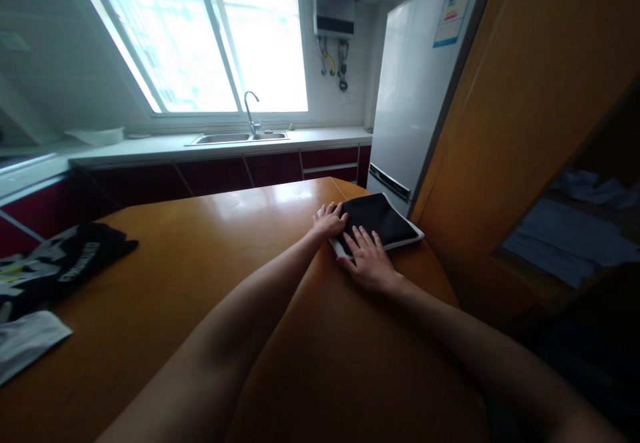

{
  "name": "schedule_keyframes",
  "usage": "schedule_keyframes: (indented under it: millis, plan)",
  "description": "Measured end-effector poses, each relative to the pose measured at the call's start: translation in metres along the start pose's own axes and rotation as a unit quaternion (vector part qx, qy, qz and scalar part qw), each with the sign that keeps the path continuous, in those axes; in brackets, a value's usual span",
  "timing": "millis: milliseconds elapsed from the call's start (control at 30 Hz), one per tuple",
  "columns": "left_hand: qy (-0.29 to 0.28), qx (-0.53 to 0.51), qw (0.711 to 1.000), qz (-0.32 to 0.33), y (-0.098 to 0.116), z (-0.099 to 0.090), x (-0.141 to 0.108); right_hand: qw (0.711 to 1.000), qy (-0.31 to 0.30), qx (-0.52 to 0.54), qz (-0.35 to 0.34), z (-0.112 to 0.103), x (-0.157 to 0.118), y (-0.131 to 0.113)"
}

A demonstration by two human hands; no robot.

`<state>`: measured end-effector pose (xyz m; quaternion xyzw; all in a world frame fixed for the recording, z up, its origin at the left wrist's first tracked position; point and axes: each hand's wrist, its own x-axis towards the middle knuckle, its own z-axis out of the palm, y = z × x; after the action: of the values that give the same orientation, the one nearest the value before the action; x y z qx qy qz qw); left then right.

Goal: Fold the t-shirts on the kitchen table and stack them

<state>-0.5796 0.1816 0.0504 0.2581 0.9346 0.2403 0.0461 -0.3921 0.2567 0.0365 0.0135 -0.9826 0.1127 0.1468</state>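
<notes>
A flat, folded black cloth (380,216) lies near the right end of the wooden table (240,250). White fabric (418,231) shows along its edges, under the black. My left hand (331,220) rests on the left edge of the cloth, fingers spread. Nearer to me, my right hand (369,260) lies flat on the front left part, its fingers outstretched over the black and the thumb by the white edge. Neither hand grips anything. Whether the black and white are one garment or a stack, I cannot tell.
Black printed clothing (75,256) and a pale cloth (33,340) lie at the table's left. Beyond stand a counter with a sink (225,138) and a faucet (250,111). A fridge (415,83) rises behind the cloth; folded fabric (560,236) sits in a cabinet at right.
</notes>
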Motion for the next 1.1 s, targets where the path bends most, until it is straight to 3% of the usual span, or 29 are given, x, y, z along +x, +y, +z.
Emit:
schedule_keyframes:
  millis: [133, 267, 367, 433, 500, 567, 700, 800, 933, 1033, 1100]
  plan:
    - [0.004, -0.003, 1.000, -0.005, -0.002, 0.006, -0.001, 1.000, -0.006, -0.014, -0.010, 0.004, -0.001, 0.005]
    - [-0.003, -0.006, 1.000, -0.009, 0.004, -0.004, -0.003, 0.999, -0.018, 0.034, -0.016, -0.007, 0.001, 0.006]
    - [0.027, -0.008, 1.000, 0.005, 0.015, -0.017, -0.014, 0.995, 0.054, 0.089, 0.002, -0.028, 0.004, 0.025]
    - [0.064, -0.003, 0.997, 0.051, 0.026, -0.023, -0.029, 0.983, 0.133, 0.104, 0.067, -0.040, 0.007, 0.047]
    - [0.081, -0.002, 0.990, 0.111, 0.036, -0.023, -0.048, 0.971, 0.164, 0.095, 0.146, -0.045, 0.010, 0.073]
    - [0.063, -0.009, 0.988, 0.140, 0.043, -0.016, -0.067, 0.970, 0.130, 0.076, 0.193, -0.041, 0.011, 0.094]
    - [-0.003, -0.002, 0.994, 0.110, 0.046, 0.006, -0.092, 0.976, 0.030, 0.042, 0.213, -0.021, 0.007, 0.111]
    - [0.003, -0.002, 0.995, 0.103, 0.046, 0.010, -0.099, 0.976, 0.036, 0.036, 0.211, -0.016, 0.004, 0.109]
    - [0.023, -0.002, 0.994, 0.104, 0.039, -0.016, -0.109, 0.962, 0.164, 0.050, 0.211, -0.033, 0.005, 0.096]
    - [0.064, 0.034, 0.992, 0.099, 0.006, -0.047, -0.128, 0.950, 0.251, 0.071, 0.171, -0.048, 0.005, 0.066]
    - [0.079, 0.072, 0.992, 0.060, -0.032, -0.066, -0.148, 0.954, 0.260, 0.091, 0.120, -0.051, 0.003, 0.033]
